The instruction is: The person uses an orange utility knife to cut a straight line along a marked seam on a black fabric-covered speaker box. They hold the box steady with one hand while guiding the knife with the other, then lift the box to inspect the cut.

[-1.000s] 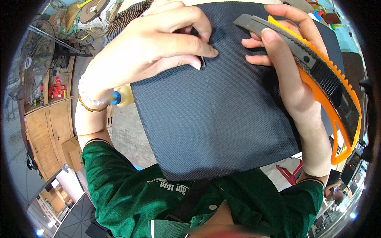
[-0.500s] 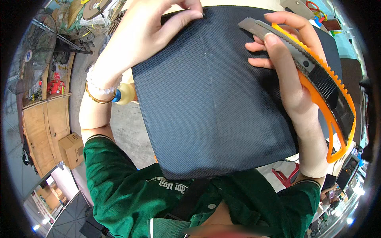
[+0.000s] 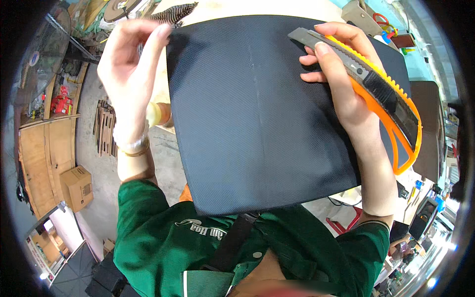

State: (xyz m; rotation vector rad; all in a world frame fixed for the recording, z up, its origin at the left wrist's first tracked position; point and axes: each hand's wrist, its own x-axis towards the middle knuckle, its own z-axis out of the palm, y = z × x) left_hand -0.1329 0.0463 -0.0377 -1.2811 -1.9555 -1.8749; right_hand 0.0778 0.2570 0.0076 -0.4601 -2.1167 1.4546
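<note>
1. Head view, the panel: a black panel of woven texture [image 3: 247, 128] fills the middle of the view, its far part over a pale tabletop [image 3: 237, 7] and its near edge by the person's green shirt [image 3: 292, 237]. A faint pale line [image 3: 260, 94] runs down it from far to near.

2. Head view, left hand: a second ago its fingertips were pinching at that line; half a second ago they were up at the panel's far edge. Now the left hand [image 3: 126, 69] is off at the panel's far left corner, raised, fingers curled and the thumb drawn toward them. Whether a scrap or thread is pinched there cannot be told.

3. Head view, right hand: the right hand [image 3: 349, 94] has kept its grip on an orange, black and grey utility knife [image 3: 386, 96], thumb pressed along the grey front end, two lower fingers at the panel's surface. The knife's tip points up and left above the panel, apart from the line; how far any blade is out is unclear.

4. Head view, what the change means: the whole line now lies uncovered, and the small dark bit that showed by the left fingertips is no longer seen there. This suggests that something was picked off and carried aside, though the view does not confirm it.
</note>
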